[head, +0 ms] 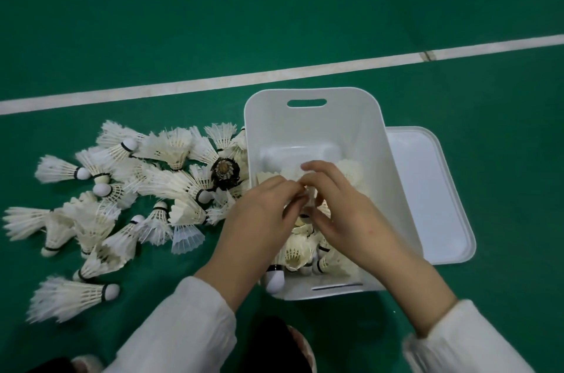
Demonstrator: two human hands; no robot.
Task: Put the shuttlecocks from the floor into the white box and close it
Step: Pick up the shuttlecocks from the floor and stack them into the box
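At the bottom edge, 2 cream sleeves [183, 327] reach forward from the person. Above them the left hand [262, 217] and the right hand [348, 214] meet over the open white plastic box [305, 128]. The fingers [290, 189] of both hands are curled, and their tips pinch a white feather shuttlecock [309, 200] between them. Most of it is hidden by the hands.

Under the hands, the near half of the box holds a heap of white feather shuttlecocks [296, 253]. A black-banded white cork [274, 278] sits at the box's near-left corner. The far wall of the box has 1 oval handle slot [306, 103].

A white rectangular lid [427, 189] lies flat on the green court floor [274, 6], touching the right side of the box.

Left of the box, a loose pile of white feather shuttlecocks [171, 183] lies spread on the floor, its nearest edge against the box wall. Among them is 1 dark brown shuttlecock [224, 172]. At the pile's near side lies 1 shuttlecock with a translucent plastic skirt [186, 239].

Beyond everything, a white painted line [213, 82] crosses the floor.
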